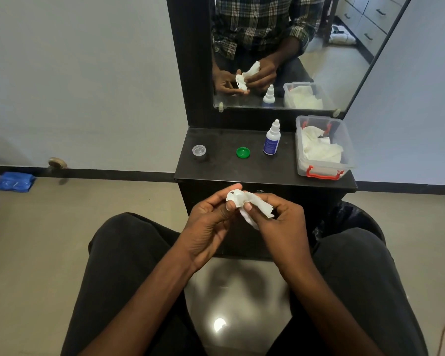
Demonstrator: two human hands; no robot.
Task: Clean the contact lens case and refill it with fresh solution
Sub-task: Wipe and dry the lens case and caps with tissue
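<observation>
Clear plastic tub (299, 150), matt dark shelf (224, 168).

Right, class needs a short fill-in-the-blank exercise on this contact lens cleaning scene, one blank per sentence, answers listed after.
1. The loose cap lying on the shelf between the clear cap and the solution bottle is coloured ____.
2. The left hand holds the white lens case while the right hand wipes it with a ____.
3. The handle of the clear plastic box is coloured ____.

Answers: green; tissue; red
</observation>
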